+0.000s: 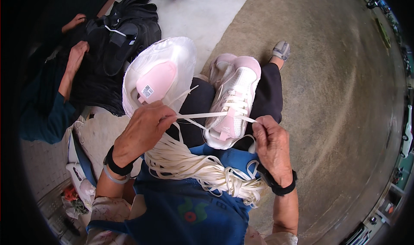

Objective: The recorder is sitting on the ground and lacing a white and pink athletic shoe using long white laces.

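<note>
On my lap rests a white mesh shoe upper (241, 83) with pink toe, tongue and collar parts, its lace crossing the front in rows. A flat cream shoelace (200, 115) is drawn out to both sides of the tongue. My left hand (148, 124) pinches it on one side; my right hand (271, 145) grips its other side. A second pink and white upper (219, 67) lies partly hidden behind the first. Across my blue apron (172, 206) spreads a thick bundle of loose cream laces (202, 167).
Left of my knees sits another white and pink upper (157, 79) with a label inside. Beyond it is a pile of black uppers (125, 33), with a co-worker's hands (77, 53) beside it. Concrete floor (336, 85) stretches to the right.
</note>
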`<action>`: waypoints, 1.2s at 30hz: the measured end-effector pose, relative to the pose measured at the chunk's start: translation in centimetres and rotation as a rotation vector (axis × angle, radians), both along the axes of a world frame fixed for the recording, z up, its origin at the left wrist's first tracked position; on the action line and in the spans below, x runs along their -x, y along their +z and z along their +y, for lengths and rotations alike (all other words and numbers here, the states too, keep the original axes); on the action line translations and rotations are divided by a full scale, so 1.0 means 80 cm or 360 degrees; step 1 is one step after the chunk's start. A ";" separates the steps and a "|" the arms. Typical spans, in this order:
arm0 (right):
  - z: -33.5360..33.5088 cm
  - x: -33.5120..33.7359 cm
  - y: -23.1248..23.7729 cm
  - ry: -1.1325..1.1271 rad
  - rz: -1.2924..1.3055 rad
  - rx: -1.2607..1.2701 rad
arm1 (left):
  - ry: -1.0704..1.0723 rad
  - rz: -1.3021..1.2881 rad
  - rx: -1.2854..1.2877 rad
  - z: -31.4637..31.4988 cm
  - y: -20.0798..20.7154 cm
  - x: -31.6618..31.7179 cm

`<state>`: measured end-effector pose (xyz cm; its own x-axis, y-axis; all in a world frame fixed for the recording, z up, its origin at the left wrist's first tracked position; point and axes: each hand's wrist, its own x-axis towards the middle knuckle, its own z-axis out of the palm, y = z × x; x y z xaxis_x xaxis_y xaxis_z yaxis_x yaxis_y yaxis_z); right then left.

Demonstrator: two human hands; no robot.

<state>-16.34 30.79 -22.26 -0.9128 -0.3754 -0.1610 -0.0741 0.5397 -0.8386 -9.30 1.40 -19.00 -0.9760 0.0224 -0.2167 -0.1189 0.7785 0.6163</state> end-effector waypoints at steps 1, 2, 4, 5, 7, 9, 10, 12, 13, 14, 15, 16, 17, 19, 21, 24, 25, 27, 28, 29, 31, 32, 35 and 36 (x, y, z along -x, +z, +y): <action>0.003 0.002 -0.003 -0.0039 0.0011 0.0001 | 0.0051 0.0091 0.0022 -0.001 0.000 0.000; 0.007 0.006 -0.006 -0.0079 -0.0134 0.0002 | 0.0102 0.0181 0.0042 -0.003 -0.001 0.001; 0.013 0.007 -0.011 -0.0075 -0.0379 -0.0013 | 0.0182 0.0273 0.0062 -0.005 -0.003 0.002; 0.015 0.007 -0.013 -0.0057 -0.0388 0.0066 | 0.0213 0.0282 0.0066 -0.005 -0.005 0.004; 0.019 0.006 -0.013 -0.0079 -0.0514 0.0085 | 0.0210 0.0276 0.0116 -0.004 -0.007 0.004; 0.023 0.003 -0.009 -0.0131 -0.0706 0.0206 | 0.0240 0.0251 0.0108 -0.005 -0.007 0.005; 0.025 0.002 -0.006 -0.0171 -0.0816 0.0201 | 0.0260 0.0236 0.0102 -0.005 -0.006 0.005; 0.024 -0.004 -0.003 -0.0208 -0.0829 0.0480 | 0.0243 0.0275 0.0042 -0.005 -0.005 0.006; 0.022 -0.008 -0.002 -0.0251 -0.0860 0.0676 | 0.0247 0.0287 0.0001 -0.005 -0.003 0.007; 0.021 -0.010 -0.002 -0.0296 -0.0910 0.0839 | 0.0280 0.0346 -0.0004 -0.005 -0.001 0.008; 0.023 -0.010 -0.001 -0.0285 -0.0903 0.0867 | 0.0323 0.0399 -0.0025 -0.004 0.000 0.009; 0.025 -0.010 -0.003 -0.0378 -0.0975 0.1090 | 0.0356 0.0452 -0.0025 -0.002 0.002 0.009; 0.029 -0.007 -0.004 -0.0464 -0.1071 0.1263 | 0.0412 0.0500 -0.0140 0.001 0.004 0.009; 0.039 -0.002 -0.010 -0.0640 -0.1227 0.1580 | 0.0516 0.0594 -0.0322 0.005 0.011 0.005; 0.049 0.004 -0.021 -0.0847 -0.1383 0.1655 | 0.0712 0.0599 -0.0542 0.003 0.021 -0.001; 0.058 0.000 -0.040 -0.1155 -0.1458 0.1683 | 0.0991 0.0689 -0.0888 -0.015 0.035 -0.014; 0.060 0.000 -0.045 -0.1158 -0.1437 0.1662 | 0.1039 0.0728 -0.0977 -0.027 0.039 -0.019; 0.063 -0.003 -0.055 -0.1218 -0.1358 0.1587 | 0.1117 0.0792 -0.1228 -0.059 0.049 -0.036; 0.066 -0.004 -0.057 -0.1112 -0.1275 0.1533 | 0.1149 0.0817 -0.1390 -0.075 0.055 -0.050; 0.067 -0.003 -0.059 -0.1127 -0.1201 0.1419 | 0.1114 0.0877 -0.1471 -0.094 0.060 -0.062; 0.071 -0.003 -0.062 -0.1172 -0.1127 0.1324 | 0.1030 0.0985 -0.1626 -0.119 0.065 -0.094; 0.074 -0.002 -0.063 -0.1170 -0.1070 0.1254 | 0.1043 0.1022 -0.1706 -0.128 0.068 -0.110; 0.080 0.002 -0.067 -0.1180 -0.0901 0.1083 | 0.1063 0.1084 -0.1846 -0.144 0.078 -0.143; 0.081 0.003 -0.069 -0.1151 -0.0832 0.0971 | 0.0966 0.1084 -0.1879 -0.146 0.083 -0.148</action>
<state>-16.56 37.28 -27.81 -0.8229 0.0759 -0.5631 0.5394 -0.2074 -0.8161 2.57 -10.25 -12.39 -0.8043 -0.5807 0.1264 0.3289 -0.2578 0.9085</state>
